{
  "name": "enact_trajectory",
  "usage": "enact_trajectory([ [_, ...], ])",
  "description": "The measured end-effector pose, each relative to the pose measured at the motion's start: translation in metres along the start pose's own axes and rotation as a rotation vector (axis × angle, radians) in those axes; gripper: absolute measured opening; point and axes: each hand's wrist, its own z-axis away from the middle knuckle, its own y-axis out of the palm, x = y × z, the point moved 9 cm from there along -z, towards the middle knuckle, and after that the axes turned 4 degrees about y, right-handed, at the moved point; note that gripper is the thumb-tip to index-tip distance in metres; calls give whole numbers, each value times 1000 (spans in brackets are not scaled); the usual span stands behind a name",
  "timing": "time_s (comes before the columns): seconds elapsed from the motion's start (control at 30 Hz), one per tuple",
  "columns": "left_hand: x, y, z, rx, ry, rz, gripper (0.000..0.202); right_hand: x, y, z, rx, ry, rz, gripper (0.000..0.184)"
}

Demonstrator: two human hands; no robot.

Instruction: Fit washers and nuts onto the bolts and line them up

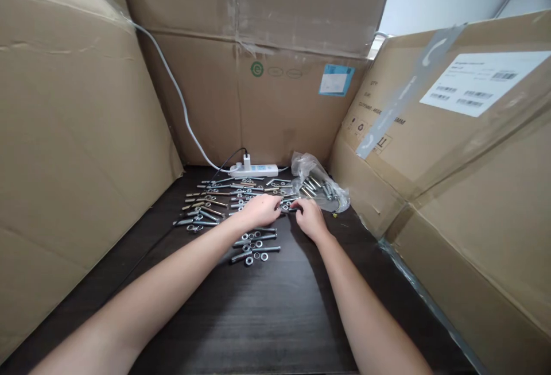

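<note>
My left hand (263, 209) reaches over the rows of hardware, its fingers curled together at the tips. Facing it, my right hand (309, 218) has thumb and fingers bent inward near small metal pieces. What either hand grips is too small and partly hidden to make out. Between the fingertips lie a few washers (285, 206). Below my left hand are long bolts (266, 249) with sleeves, alongside loose washers (264, 257). More bolts (209, 215) and rings lie in rows to the left, some silver, some brass-coloured.
A clear plastic bag (321, 177) holding bolts lies beyond my right hand. At the back, a white power strip (258, 170) carries a plugged-in charger (247, 161) with a black cable. Cardboard walls (284, 116) enclose the dark table (275, 312) on three sides.
</note>
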Motion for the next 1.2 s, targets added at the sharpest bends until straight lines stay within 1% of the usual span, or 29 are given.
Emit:
enact_trajectory([
  [0.13,7,6,-6,29,-36,-64,14,0,3,-2,-17,-33,-33,29],
  [0.23,10,8,-7,45,-53,-94,15,-2,4,-3,-32,-31,-49,28],
  [0.43,7,7,-7,39,-46,-107,17,-7,0,-4,-90,10,-48,22],
  [0.5,1,7,-6,34,-22,-100,18,-8,-3,-4,-115,24,-41,18],
  [0.57,-10,9,-4,43,30,-84,19,-8,-7,-4,-138,38,-36,17],
  [0.73,-45,29,-2,131,199,-25,20,-10,-14,-3,-181,74,-36,16],
  [0.83,-52,38,-6,163,236,1,21,-12,-17,-3,-197,95,-37,17],
  [0.93,-52,40,-10,188,260,19,19,-13,-19,-3,-211,112,-37,18],
  [1.03,-51,38,-12,194,285,33,18,-13,-19,-3,-210,121,-36,18],
  [1.13,-48,33,-14,168,301,40,20,-12,-19,-4,-199,133,-31,18],
  [1.2,-42,28,-16,132,293,43,25,-13,-20,-4,-191,145,-23,19],
])
